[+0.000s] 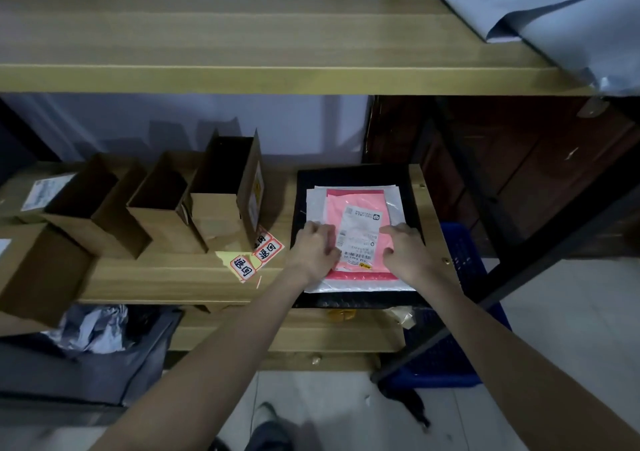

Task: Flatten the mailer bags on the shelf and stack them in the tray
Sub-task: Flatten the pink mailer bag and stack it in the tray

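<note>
Both hands are down on the pink mailer bag (360,228) at the right end of the middle shelf (180,277). Her left hand (317,248) lies on the bag's left edge with the fingers bent and bunched against the plastic, though whether they pinch the edge or only press on it I cannot tell. On the other side the right hand (405,248) rests on the right edge, fingers stretched forward and fairly flat, pressing down rather than gripping.

Starting from the far left of that shelf, several open cardboard boxes (104,208) stand in a row, brown and tilted, with a taller one (228,190) nearest the middle. Just beside that tall box lie a few red-and-white stickers (256,256) on yellow backing, loose on the wood.

Next comes the black tray (412,190), sitting at the shelf's right end. Inside it lies a stack of white mailer bags (315,201), and the pink one sits on top, its white shipping label (360,232) facing up between the two hands.

Further right, behind the black shelf post, a blue plastic crate (464,270) stands on the floor. Up on the top shelf, at the right corner, grey mailer bags (554,10) lie crumpled and hang over the edge.
</note>
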### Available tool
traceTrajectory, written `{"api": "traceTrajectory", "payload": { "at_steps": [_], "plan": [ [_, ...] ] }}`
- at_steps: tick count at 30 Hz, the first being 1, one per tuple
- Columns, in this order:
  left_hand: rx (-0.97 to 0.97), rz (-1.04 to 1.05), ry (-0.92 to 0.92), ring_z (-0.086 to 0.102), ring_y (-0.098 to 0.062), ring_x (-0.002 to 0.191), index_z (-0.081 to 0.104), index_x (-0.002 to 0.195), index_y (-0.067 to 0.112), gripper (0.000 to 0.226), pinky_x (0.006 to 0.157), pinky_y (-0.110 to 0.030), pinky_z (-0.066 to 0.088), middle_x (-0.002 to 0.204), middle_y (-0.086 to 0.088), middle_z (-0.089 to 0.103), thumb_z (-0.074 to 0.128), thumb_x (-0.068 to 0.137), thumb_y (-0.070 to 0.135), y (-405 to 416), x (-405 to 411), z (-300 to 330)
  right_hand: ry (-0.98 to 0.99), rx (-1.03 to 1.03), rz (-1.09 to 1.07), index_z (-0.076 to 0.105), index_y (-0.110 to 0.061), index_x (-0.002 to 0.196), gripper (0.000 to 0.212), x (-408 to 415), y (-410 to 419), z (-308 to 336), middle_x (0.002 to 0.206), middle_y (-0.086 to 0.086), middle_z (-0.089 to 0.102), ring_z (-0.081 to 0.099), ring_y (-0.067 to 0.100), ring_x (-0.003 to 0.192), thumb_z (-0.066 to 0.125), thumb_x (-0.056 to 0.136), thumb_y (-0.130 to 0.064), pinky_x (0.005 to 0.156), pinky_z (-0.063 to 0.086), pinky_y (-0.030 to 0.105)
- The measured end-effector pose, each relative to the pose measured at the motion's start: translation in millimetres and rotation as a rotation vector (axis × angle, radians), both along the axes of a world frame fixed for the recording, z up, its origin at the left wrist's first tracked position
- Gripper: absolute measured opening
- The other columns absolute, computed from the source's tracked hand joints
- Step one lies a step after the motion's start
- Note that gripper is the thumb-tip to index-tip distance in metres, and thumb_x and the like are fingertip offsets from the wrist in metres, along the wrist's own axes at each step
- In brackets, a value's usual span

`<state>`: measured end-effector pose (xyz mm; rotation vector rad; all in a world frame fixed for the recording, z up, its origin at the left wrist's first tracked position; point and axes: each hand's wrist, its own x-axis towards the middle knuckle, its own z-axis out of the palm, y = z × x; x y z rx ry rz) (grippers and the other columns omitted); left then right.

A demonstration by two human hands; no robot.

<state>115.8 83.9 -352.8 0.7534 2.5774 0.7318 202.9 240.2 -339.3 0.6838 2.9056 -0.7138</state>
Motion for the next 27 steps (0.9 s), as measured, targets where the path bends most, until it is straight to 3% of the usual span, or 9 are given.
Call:
{"api": "traceTrajectory", "payload": {
  "at_steps": [2,6,8,10,13,20,27],
  "plan": [
    [-0.103,0.012,0.074,0.034,-0.026,0.124,0.049,0.095,0.020,0.019,0.101,-0.040,0.038,0.131,-0.007,0.037,0.061,0.086,0.032,-1,-3,-5,-0.039,0.047,-0.020,0.046,-0.011,0.133,0.046,1,0,-5,0.135,0.013,0.038,0.030,0.030,0.128,0.052,0.088,-0.010,0.095,0.044,0.037],
    [-0.065,-0.090,0.311,0.028,-0.023,0.134,0.037,0.133,0.016,0.051,0.108,-0.042,0.029,0.144,-0.006,0.027,0.048,0.090,0.040,9,-9,-8,0.093,0.150,0.016,0.041,-0.008,0.134,0.047,-5,0,-9,0.139,0.013,0.033,0.028,0.030,0.131,0.050,0.089,-0.016,0.101,0.040,0.043],
    [-0.060,-0.169,0.366,0.015,-0.021,0.144,0.024,0.145,0.015,0.056,0.115,-0.045,0.016,0.155,-0.004,0.018,0.034,0.095,0.038,17,-11,-11,0.093,0.234,0.112,0.027,-0.008,0.144,0.054,-15,2,-13,0.153,0.010,0.020,0.017,0.026,0.141,0.041,0.094,-0.022,0.112,0.028,0.045],
    [-0.175,-0.236,0.364,-0.002,-0.017,0.147,0.006,0.151,0.015,0.060,0.117,-0.045,0.001,0.160,-0.001,0.002,0.022,0.099,0.040,22,-16,-20,-0.028,0.292,0.207,0.007,-0.011,0.150,0.058,-24,5,-21,0.160,0.005,0.001,-0.001,0.020,0.147,0.028,0.099,-0.029,0.118,0.009,0.047],
    [-0.361,-0.287,0.296,-0.015,-0.012,0.145,-0.010,0.150,0.018,0.062,0.118,-0.046,-0.004,0.158,0.003,-0.016,0.010,0.099,0.047,21,-24,-33,-0.196,0.298,0.275,-0.005,-0.015,0.150,0.059,-28,9,-34,0.159,-0.001,-0.012,-0.013,0.014,0.146,0.015,0.101,-0.038,0.117,-0.003,0.052],
    [-0.408,-0.302,0.244,-0.017,-0.010,0.144,-0.015,0.149,0.021,0.064,0.119,-0.047,-0.002,0.156,0.008,-0.022,0.008,0.097,0.052,19,-27,-36,-0.252,0.275,0.265,-0.013,-0.019,0.149,0.059,-28,8,-42,0.157,-0.003,-0.020,-0.018,0.011,0.144,0.009,0.100,-0.042,0.117,-0.002,0.052],
    [-0.390,-0.317,0.253,0.002,-0.020,0.146,0.007,0.151,0.023,0.069,0.113,-0.052,0.017,0.160,0.003,-0.005,0.026,0.094,0.056,21,-35,-23,-0.216,0.315,0.286,0.003,-0.020,0.151,0.061,-32,14,-34,0.160,-0.002,-0.005,-0.003,0.017,0.147,0.022,0.099,-0.045,0.113,0.018,0.046]
  ]
}}
